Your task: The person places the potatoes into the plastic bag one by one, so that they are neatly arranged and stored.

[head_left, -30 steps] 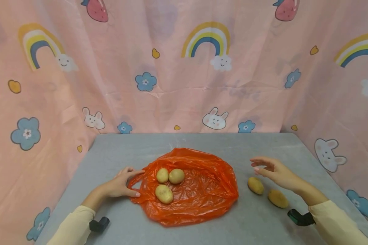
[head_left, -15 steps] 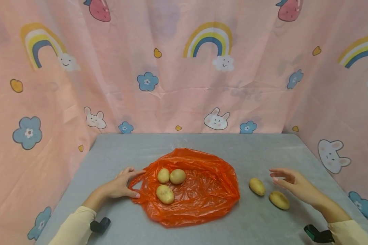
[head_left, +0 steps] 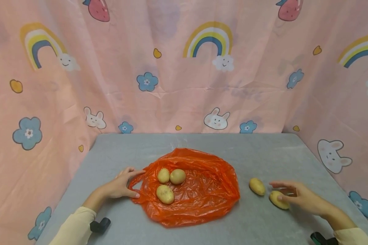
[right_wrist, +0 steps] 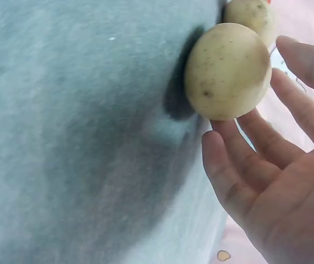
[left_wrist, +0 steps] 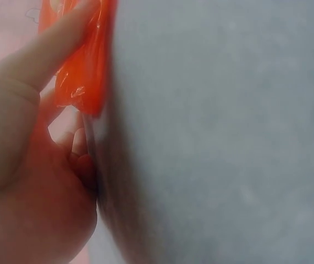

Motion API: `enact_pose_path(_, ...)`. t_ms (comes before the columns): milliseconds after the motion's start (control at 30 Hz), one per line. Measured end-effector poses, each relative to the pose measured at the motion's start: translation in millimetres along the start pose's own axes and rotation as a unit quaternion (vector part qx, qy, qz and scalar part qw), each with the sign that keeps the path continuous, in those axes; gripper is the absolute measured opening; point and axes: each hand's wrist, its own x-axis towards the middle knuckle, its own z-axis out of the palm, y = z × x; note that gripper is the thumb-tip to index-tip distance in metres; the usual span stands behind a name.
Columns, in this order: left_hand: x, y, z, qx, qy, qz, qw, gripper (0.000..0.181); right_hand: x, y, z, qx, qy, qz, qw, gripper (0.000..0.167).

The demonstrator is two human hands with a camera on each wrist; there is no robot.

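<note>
An orange plastic bag [head_left: 202, 200] lies spread on the table, with three potatoes on it: one [head_left: 163, 176] at the upper left, one [head_left: 177, 176] beside it, one [head_left: 165, 194] below. My left hand [head_left: 121, 184] rests at the bag's handle end, index finger on the upper strap and thumb on the lower. In the left wrist view the thumb lies straight along the bag [left_wrist: 85, 77]. My right hand [head_left: 303, 197] is at the nearer loose potato [head_left: 277, 200], fingers spread around it without closing. A second loose potato [head_left: 257, 186] lies just left of it.
The grey table [head_left: 135, 146] has a pink patterned curtain [head_left: 171, 102] behind it and on both sides. Dark devices are strapped at the left wrist [head_left: 100, 225] and the right wrist [head_left: 323, 238].
My right hand has moved right and then down toward the nearer loose potato, away from above the other one. The left hand and the bag have stayed put.
</note>
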Motion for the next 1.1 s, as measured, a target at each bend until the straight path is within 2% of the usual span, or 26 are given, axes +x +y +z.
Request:
enact_pose_path(333,-0.1,3.2,0.9,0.000,-0.008,-0.010,0.9999,0.086,-7.1,7,-1,0.023,-0.040,0.008,0.9989,0.041)
enact_pose_path(567,-1.2,3.2,1.5,0.003,-0.008,-0.012,0.9999,0.086,-13.0,13,0,0.011,-0.044,-0.047,0.9979,0.049)
enact_pose_path(700,-2.3,1.7,1.2,0.003,-0.007,-0.012,0.9999,0.086,-14.9,14,1,0.036,-0.056,-0.026,0.9974,0.054)
enact_pose_path(933,-1.7,-1.5,2.2,0.003,-0.003,-0.004,1.0000,0.087,-14.6,18,4,0.025,-0.038,-0.033,0.9984,0.053)
enact_pose_path(1100,-1.0,-0.2,1.4,0.001,-0.004,0.000,1.0000,0.087,-16.1,17,4,0.009,-0.019,-0.014,0.9997,0.052)
